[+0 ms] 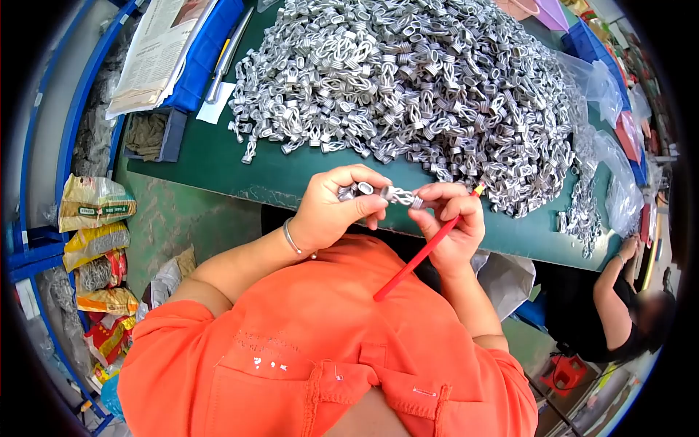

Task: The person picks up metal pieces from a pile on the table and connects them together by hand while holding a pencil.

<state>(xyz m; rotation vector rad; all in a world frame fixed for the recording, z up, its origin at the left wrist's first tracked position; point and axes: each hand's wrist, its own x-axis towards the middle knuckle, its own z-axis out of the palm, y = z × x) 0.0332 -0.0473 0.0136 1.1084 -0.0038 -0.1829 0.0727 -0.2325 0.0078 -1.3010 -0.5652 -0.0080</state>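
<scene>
Between my two hands is a small silver metal link piece (398, 195), with looped strands and a ribbed collar. My left hand (331, 204) pinches its left end and also has another silver metal fitting (356, 190) tucked in its fingers. The right end of the link is in the fingertips of my right hand (457, 226). That hand also holds a long red stick (416, 260), like a pencil or marker, slanting down over the orange shirt. Just beyond my hands lies a large heap of similar silver fittings (408, 80) on the green table (240, 171).
Newspapers (156, 51) lie on a blue bin (207, 54) at upper left, beside a metal tool (229, 54). Plastic bags (619, 182) line the right side. Printed sacks (95, 204) fill the left shelf. Another person (611, 306) sits at right.
</scene>
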